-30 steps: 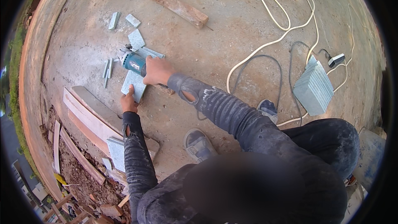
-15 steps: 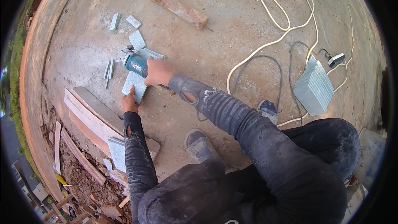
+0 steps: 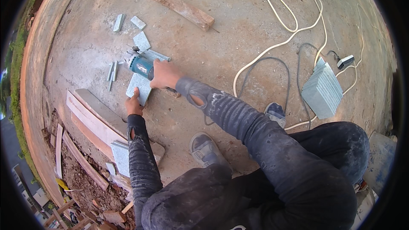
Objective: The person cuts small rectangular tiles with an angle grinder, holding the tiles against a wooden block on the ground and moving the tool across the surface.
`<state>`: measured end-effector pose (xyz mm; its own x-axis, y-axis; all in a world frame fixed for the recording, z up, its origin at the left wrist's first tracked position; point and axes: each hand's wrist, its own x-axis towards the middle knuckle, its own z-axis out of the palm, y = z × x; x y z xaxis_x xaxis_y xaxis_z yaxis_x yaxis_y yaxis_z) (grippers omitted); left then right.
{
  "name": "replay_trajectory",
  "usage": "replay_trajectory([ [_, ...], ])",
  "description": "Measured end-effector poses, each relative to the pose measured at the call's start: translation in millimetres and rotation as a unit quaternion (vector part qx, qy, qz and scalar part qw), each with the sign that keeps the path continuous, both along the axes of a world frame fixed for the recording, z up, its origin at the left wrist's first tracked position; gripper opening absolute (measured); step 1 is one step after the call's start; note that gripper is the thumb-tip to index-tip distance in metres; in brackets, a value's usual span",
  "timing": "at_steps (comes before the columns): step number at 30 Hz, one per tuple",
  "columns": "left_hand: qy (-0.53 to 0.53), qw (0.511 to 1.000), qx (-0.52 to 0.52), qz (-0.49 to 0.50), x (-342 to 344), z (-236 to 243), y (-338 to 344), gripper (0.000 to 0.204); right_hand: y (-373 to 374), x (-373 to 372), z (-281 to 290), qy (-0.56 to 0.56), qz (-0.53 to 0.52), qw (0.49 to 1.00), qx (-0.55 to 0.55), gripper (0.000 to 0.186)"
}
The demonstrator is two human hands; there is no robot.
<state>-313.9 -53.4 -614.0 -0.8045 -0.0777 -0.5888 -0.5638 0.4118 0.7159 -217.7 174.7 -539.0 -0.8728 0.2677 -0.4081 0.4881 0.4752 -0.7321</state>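
Note:
My right hand (image 3: 165, 75) is wrapped round the rear of a teal power cutter (image 3: 141, 65). Its metal front end points left and rests over a pale grey-green stone tile (image 3: 138, 86); the blade's contact is too small to make out. Gripping that tile's near corner is my left hand (image 3: 133, 102), thumb on top. Beneath the tile, a wooden block (image 3: 172, 92) partly shows. More tile pieces (image 3: 141, 41) lie just beyond the cutter, and thin cut strips (image 3: 112, 73) lie left of it amid pale dust.
A wooden beam (image 3: 181, 8) lies farther off. To the right are a stack of tiles (image 3: 322, 89), looped cream cable (image 3: 272, 49), a dark cord (image 3: 288, 76) and a socket block (image 3: 345, 62). Curved boards (image 3: 91, 113) and more tiles (image 3: 121, 157) lie at the left, beside rubble (image 3: 83, 174).
The cutter and my right hand have shifted very slightly to the right. My left hand stays on the tile, and the surroundings look the same.

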Motion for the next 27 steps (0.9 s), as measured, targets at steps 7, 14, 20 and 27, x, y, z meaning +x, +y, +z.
replay_trajectory([
  [7,-0.001,1.000,0.000,0.003,-1,0,0,0.055,-1,2,-2,-0.009,0.003,1.000,0.003,0.068],
  [14,-0.004,1.000,0.003,0.002,2,3,4,0.054,1,8,0,-0.006,0.003,1.000,0.005,0.069],
  [20,-0.004,1.000,-0.011,-0.008,0,3,-2,0.051,-1,13,7,0.004,-0.002,1.000,0.005,0.068],
  [27,-0.001,1.000,0.004,0.005,-1,3,2,0.051,1,18,6,0.003,-0.011,1.000,0.002,0.066],
])
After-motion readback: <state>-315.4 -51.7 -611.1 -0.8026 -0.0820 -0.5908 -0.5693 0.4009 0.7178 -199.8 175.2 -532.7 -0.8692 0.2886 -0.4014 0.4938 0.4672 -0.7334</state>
